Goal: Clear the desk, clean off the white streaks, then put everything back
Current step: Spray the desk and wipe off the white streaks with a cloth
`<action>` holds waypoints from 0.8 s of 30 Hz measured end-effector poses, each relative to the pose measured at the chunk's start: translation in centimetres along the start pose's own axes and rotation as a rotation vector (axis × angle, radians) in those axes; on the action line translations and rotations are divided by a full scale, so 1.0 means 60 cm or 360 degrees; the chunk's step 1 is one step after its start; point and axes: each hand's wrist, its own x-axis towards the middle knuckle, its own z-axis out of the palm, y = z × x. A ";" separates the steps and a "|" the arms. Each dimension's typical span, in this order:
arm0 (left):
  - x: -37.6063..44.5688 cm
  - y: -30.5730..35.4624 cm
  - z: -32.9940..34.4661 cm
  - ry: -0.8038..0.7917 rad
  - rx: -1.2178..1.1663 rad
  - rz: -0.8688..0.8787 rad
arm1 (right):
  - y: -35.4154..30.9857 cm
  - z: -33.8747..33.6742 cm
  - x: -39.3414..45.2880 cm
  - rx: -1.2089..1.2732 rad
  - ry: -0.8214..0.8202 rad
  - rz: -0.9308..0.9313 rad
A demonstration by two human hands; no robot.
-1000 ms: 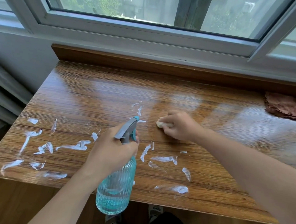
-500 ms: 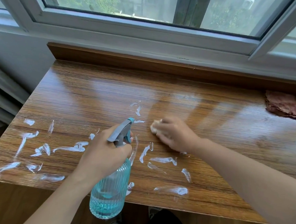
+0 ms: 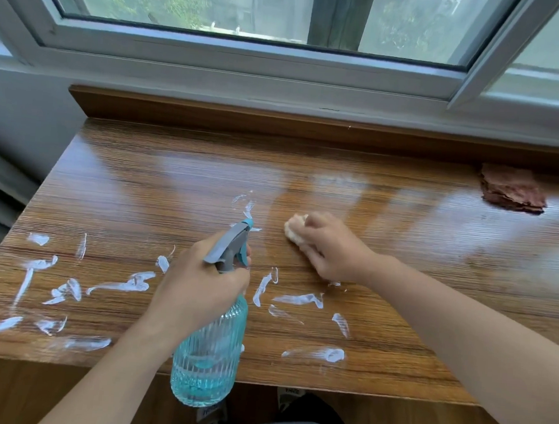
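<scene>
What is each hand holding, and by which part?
The left hand grips the spray bottle at its neck; the right hand presses a pale wad onto the desk.

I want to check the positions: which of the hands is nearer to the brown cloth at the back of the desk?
Right. The right hand, pressing a pale wad, lies left of and nearer the viewer than the brown cloth. The left hand, gripping the spray bottle, is farther left.

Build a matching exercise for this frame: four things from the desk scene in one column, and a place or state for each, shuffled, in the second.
Things:
1. spray bottle
2. pale wad
3. brown cloth
4. white streaks

Places or states:
A. lying alone at the desk's far right
B. held in the left hand
C. smeared across the desk near its front edge
D. pressed on the desk under the right hand

Pairs: 1-B, 2-D, 3-A, 4-C
</scene>
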 end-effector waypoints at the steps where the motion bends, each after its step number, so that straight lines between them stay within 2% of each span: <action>1: 0.000 0.000 0.001 -0.0011 -0.0005 0.0000 | -0.013 0.000 -0.015 0.0048 -0.0075 -0.0071; 3: 0.003 0.000 0.001 -0.0035 -0.0021 -0.0009 | -0.026 -0.009 -0.032 0.0169 -0.0112 -0.0024; 5: 0.006 0.002 0.001 -0.0056 -0.0028 -0.0016 | -0.011 -0.024 -0.038 0.0282 0.0074 0.0207; 7: 0.008 0.005 0.002 -0.0083 -0.0032 -0.0027 | 0.015 -0.036 -0.047 0.0194 0.0290 0.0424; 10: 0.009 0.009 0.003 -0.0105 -0.0030 -0.0048 | 0.042 -0.027 -0.073 -0.0022 0.0353 0.0526; 14: 0.010 0.012 0.009 -0.0112 0.0032 -0.0061 | 0.042 -0.015 -0.098 0.0125 0.0392 0.0491; 19: 0.002 0.018 0.022 -0.0161 0.0083 -0.0005 | 0.002 -0.001 -0.118 0.0070 0.0321 0.0471; 21: -0.002 0.018 0.028 -0.0158 0.0079 0.0023 | -0.037 0.011 -0.143 0.0056 0.0284 0.0350; 24: -0.006 0.013 0.034 -0.0171 0.0090 0.0064 | -0.085 0.018 -0.183 0.0106 0.0090 0.0105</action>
